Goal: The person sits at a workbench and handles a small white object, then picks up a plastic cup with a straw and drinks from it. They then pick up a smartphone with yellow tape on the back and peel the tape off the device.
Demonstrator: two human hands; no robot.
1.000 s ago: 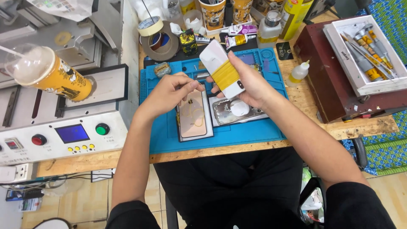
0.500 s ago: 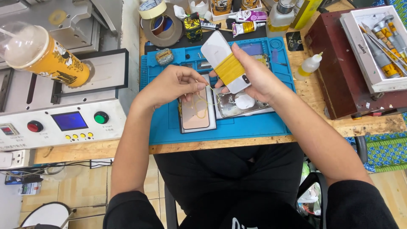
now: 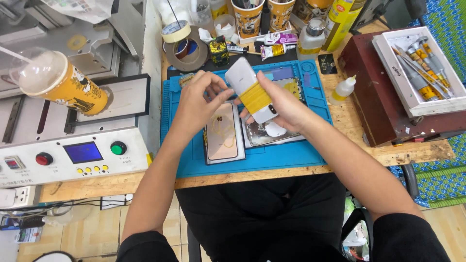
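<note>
My right hand (image 3: 286, 104) holds a white phone (image 3: 244, 80) wrapped round its middle with yellow rubber bands (image 3: 255, 97), tilted above the blue work mat (image 3: 291, 155). My left hand (image 3: 196, 102) is raised beside the phone, its fingertips touching or nearly touching the phone's left edge near the bands. Below the hands, a gold phone back panel (image 3: 222, 133) with loose yellow bands on it lies on the mat. Next to it lies an opened silver phone frame (image 3: 264, 133).
Left of the mat are a white machine with a blue screen (image 3: 82, 152) and an orange domed cup (image 3: 60, 85). Tape rolls (image 3: 184, 46), cups and bottles line the back. A small squeeze bottle (image 3: 343, 89) and a maroon box with a white tool tray (image 3: 412, 68) are at right.
My left hand has risen from the gold panel on the mat to the banded phone. The view has shifted slightly; my right hand still holds the phone.
</note>
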